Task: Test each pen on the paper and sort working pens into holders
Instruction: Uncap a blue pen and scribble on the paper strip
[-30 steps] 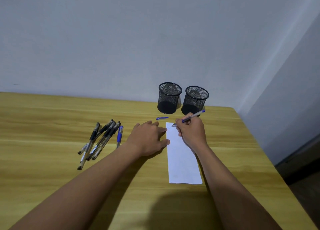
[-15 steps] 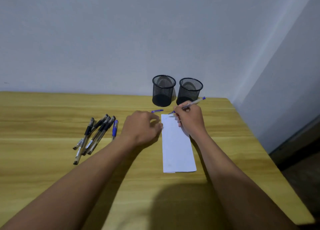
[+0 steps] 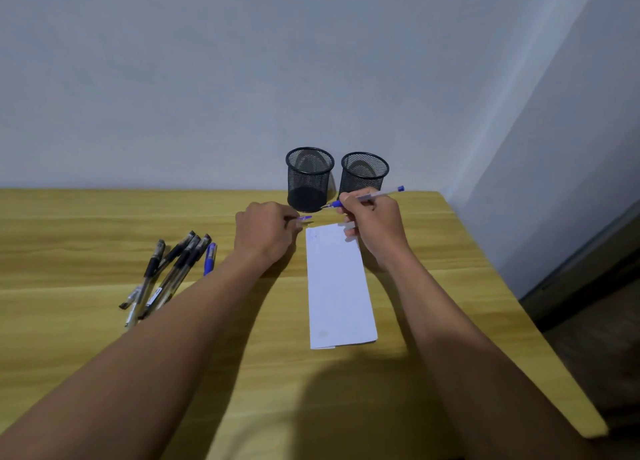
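My right hand (image 3: pixel 375 227) grips a blue pen (image 3: pixel 381 194), uncapped, its tip lifted off the paper and pointing left toward the holders. A white paper strip (image 3: pixel 337 286) lies on the desk, with a faint blue scribble at its top left corner. My left hand (image 3: pixel 265 232) pinches the blue pen cap (image 3: pixel 305 218) just left of the paper's top. Two black mesh holders stand at the back: the left holder (image 3: pixel 309 179) and the right holder (image 3: pixel 363 174), both look empty. Several pens (image 3: pixel 169 272) lie in a pile at the left.
The wooden desk (image 3: pixel 104 224) meets a white wall at the back. Its right edge drops to a dark floor (image 3: pixel 595 338). One blue-capped pen (image 3: pixel 209 258) lies at the right of the pile.
The right hand has lifted the pen off the paper's top and moved it back toward the holders. The left hand left the paper's edge and took hold of the cap.
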`<state>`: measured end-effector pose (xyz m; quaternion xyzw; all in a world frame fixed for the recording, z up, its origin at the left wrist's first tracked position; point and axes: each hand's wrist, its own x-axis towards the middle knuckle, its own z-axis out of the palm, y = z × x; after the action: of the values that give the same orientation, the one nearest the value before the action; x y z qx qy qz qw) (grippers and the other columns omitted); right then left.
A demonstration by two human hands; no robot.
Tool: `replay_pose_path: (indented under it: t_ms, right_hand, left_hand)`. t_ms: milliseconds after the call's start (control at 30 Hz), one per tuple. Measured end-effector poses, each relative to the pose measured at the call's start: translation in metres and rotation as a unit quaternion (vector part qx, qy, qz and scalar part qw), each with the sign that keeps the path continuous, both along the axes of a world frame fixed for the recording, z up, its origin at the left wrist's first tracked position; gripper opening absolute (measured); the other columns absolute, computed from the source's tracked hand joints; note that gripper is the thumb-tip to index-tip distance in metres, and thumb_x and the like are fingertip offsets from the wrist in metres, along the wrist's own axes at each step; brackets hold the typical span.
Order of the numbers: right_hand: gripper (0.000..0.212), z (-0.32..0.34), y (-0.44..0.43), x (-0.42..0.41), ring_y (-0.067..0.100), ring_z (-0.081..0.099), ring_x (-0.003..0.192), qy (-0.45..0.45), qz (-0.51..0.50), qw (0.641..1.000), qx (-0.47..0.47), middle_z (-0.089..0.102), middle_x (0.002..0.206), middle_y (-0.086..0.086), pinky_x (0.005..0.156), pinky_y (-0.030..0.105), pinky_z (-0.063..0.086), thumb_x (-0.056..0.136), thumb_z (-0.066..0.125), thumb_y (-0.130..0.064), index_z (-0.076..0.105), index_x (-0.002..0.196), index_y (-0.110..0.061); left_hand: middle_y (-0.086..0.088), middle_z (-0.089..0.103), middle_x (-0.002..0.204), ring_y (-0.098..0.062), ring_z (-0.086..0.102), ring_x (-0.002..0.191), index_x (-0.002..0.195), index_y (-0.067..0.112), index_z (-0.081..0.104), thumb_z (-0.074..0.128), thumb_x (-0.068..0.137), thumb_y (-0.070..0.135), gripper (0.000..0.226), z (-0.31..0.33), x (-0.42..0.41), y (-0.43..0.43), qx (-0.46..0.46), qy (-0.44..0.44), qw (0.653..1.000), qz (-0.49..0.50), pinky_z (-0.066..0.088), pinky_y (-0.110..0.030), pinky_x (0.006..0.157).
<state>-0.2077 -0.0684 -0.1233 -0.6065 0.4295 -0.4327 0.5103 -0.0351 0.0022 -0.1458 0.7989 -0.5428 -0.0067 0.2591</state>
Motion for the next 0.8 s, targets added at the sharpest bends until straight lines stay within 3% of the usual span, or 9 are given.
replay_pose_path:
  t_ms: [200,367,567,700,800]
  right_hand:
    - [0.003,0.008,0.015,-0.005,0.009,0.070,0.078,-0.055,0.019,0.997,0.056,0.073,0.086,0.004,0.059,0.027,0.060,0.094,0.070,-0.012,0.072,0.092,-0.012]
    - [0.008,0.026,0.029,-0.010,0.008,0.071,0.077,-0.070,0.046,0.994,0.067,0.074,0.085,0.002,0.059,0.025,0.059,0.093,0.069,-0.010,0.072,0.087,-0.014]
    - [0.011,0.045,0.040,-0.023,0.010,0.069,0.071,-0.134,0.034,0.987,0.080,0.073,0.080,0.002,0.058,0.026,0.058,0.092,0.071,-0.011,0.070,0.083,-0.017]
    - [0.010,0.051,0.047,-0.022,0.012,0.069,0.077,-0.110,0.067,0.989,0.068,0.074,0.078,-0.001,0.062,0.028,0.060,0.092,0.072,-0.013,0.070,0.083,-0.018]
    - [0.005,0.051,0.054,-0.020,0.011,0.070,0.082,-0.101,0.090,0.988,0.072,0.074,0.076,-0.005,0.068,0.029,0.060,0.093,0.072,-0.016,0.072,0.087,-0.016]
  left_hand:
    - [0.005,0.077,0.097,-0.015,0.067,0.093,0.102,0.023,0.078,0.070,0.090,0.027,0.015,0.029,-0.006,0.021,-0.078,0.146,0.984,-0.062,0.052,-0.036,0.085]
    - [0.007,0.077,0.094,-0.007,0.067,0.092,0.099,0.025,0.080,0.075,0.086,0.028,0.014,0.058,-0.010,0.036,-0.087,0.182,0.974,-0.103,0.049,-0.027,0.084]
    - [0.010,0.074,0.082,-0.007,0.069,0.086,0.094,0.024,0.080,0.076,0.086,0.022,0.010,0.074,-0.008,0.049,-0.095,0.183,0.973,-0.104,0.046,-0.017,0.073]
    - [0.010,0.076,0.081,0.011,0.064,0.072,0.094,0.024,0.080,0.076,0.086,0.021,0.009,0.082,-0.014,0.053,-0.081,0.209,0.965,-0.139,0.041,-0.004,0.063]
    - [0.007,0.075,0.076,0.009,0.061,0.062,0.093,0.020,0.080,0.075,0.086,0.019,0.009,0.086,-0.016,0.056,-0.084,0.261,0.948,-0.162,0.043,-0.010,0.064]
